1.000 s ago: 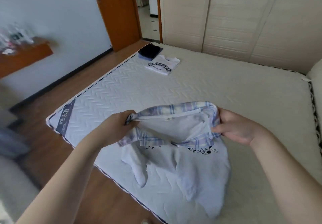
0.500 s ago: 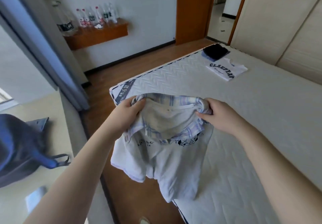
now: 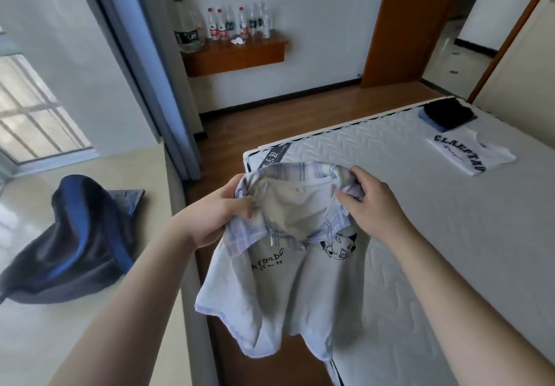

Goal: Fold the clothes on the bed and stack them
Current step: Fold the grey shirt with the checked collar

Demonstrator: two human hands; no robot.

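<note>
1. The left hand [image 3: 223, 210] has its fingers curled round the left side of the plaid collar of a pale shirt [image 3: 288, 289], with the cloth bunched in its grip.
2. The right hand [image 3: 368, 202] pinches the right side of the same collar, thumb on the near face and fingers wrapped over the far edge.
3. Both hands hold the shirt up in the air by its collar, which is spread open between them; a small size tag shows inside the neck.
4. The shirt hangs down from the collar over the near left corner of the bed [image 3: 450, 235], partly above the mattress and partly above the wooden floor [image 3: 270, 127] beside it. A cat drawing and some dark lettering are printed on its chest.
5. Near the far left corner of the bed lies a folded white T-shirt [image 3: 471, 152] with dark block letters.
6. Just beyond it, touching its far edge, a folded black garment [image 3: 449, 113] rests on a blue one [image 3: 428, 119].
7. A dark blue bag [image 3: 75, 244] sits on the pale ledge to the left of the bed.
8. A wall shelf [image 3: 234, 55] at the far side of the room carries a row of plastic bottles [image 3: 237, 23].
</note>
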